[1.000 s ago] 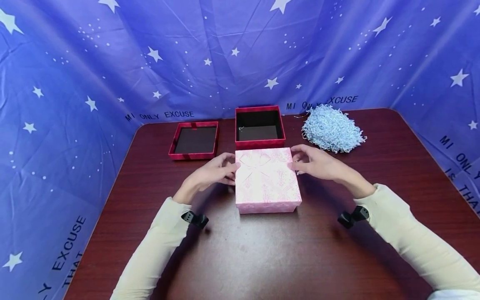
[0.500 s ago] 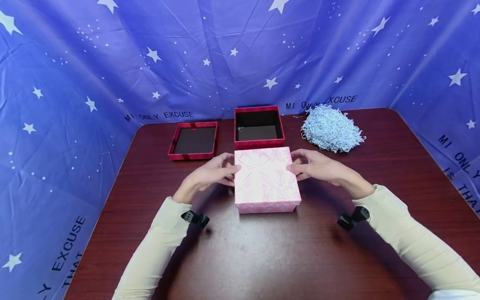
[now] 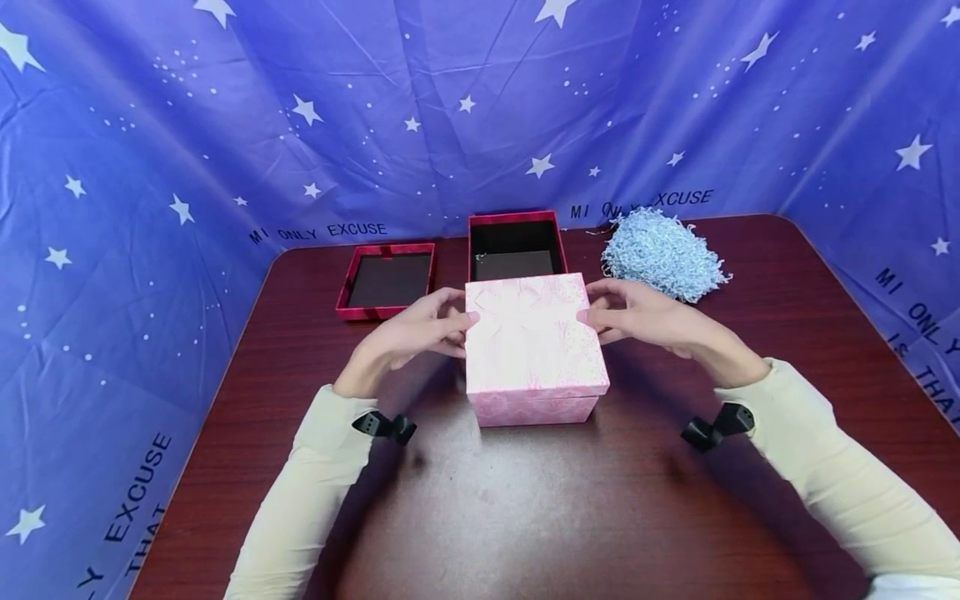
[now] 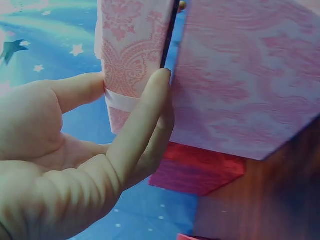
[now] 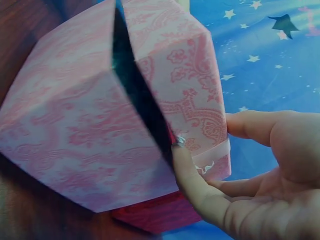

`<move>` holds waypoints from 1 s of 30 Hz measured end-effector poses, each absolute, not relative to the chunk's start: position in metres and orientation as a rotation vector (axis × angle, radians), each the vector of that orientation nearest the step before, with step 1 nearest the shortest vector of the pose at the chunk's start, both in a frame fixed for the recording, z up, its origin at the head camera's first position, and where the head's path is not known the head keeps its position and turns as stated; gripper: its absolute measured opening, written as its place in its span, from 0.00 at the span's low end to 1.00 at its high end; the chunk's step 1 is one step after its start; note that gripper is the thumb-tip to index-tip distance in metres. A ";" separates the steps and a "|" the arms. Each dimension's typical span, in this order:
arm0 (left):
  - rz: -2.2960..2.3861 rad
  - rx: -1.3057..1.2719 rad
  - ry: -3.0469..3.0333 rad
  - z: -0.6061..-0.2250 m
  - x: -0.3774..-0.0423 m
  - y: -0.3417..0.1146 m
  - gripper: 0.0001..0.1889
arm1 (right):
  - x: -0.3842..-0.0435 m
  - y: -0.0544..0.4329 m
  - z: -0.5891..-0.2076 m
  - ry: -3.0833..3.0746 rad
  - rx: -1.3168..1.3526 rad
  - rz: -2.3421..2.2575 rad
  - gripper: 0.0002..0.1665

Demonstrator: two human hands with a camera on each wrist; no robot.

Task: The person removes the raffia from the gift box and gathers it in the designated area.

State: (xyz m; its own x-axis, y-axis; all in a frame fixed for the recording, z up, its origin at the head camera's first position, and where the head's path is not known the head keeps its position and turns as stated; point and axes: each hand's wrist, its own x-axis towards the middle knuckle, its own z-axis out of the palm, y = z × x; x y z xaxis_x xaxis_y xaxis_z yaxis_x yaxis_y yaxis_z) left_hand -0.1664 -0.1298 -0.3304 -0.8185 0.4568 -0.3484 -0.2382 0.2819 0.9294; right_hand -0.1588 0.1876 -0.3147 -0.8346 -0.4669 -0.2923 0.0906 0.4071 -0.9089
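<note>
A pink patterned lid (image 3: 536,333) with a ribbon is raised off a matching pink gift box (image 3: 534,410) at mid-table. My left hand (image 3: 420,329) pinches the lid's left side, thumb at its top edge and fingers against its lower rim. From the right, my right hand (image 3: 648,321) pinches the opposite side the same way. In the right wrist view, a dark gap separates the lid (image 5: 187,90) from the box (image 5: 75,115), and a pale shred (image 5: 204,167) clings near the ribbon. The box's interior is hidden.
Behind the pink box stands an open red box (image 3: 517,225) with a dark inside. A red lid (image 3: 386,313) lies upturned to its left. A heap of light blue shredded paper (image 3: 663,254) sits at the back right, before a starry blue curtain (image 3: 420,75).
Both hands have risen and lifted the pink lid, so more of the box's front shows beneath it. The right hand has closed in on the lid's side. The red box and paper heap stay put.
</note>
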 end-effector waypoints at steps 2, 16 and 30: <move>1.601 0.207 1.999 -0.324 -0.167 -0.130 0.33 | -0.159 0.188 -0.310 2.167 -0.328 -1.453 0.36; 1.767 0.177 2.007 -0.314 -0.174 -0.125 0.25 | -0.160 0.186 -0.298 2.321 -0.274 -1.557 0.40; 1.787 0.295 2.241 -0.293 -0.169 -0.123 0.22 | -0.158 0.185 -0.284 2.738 -0.391 -1.530 0.27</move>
State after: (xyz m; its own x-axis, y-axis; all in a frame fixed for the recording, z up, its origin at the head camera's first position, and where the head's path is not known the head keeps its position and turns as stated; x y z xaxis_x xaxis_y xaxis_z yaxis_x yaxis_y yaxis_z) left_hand -0.1688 -0.1228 -0.2927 -0.9458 0.3159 -0.0754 -0.0033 0.2227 0.9749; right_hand -0.1576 0.1853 -0.2836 -0.9692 -0.2048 0.1368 -0.2238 0.5006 -0.8362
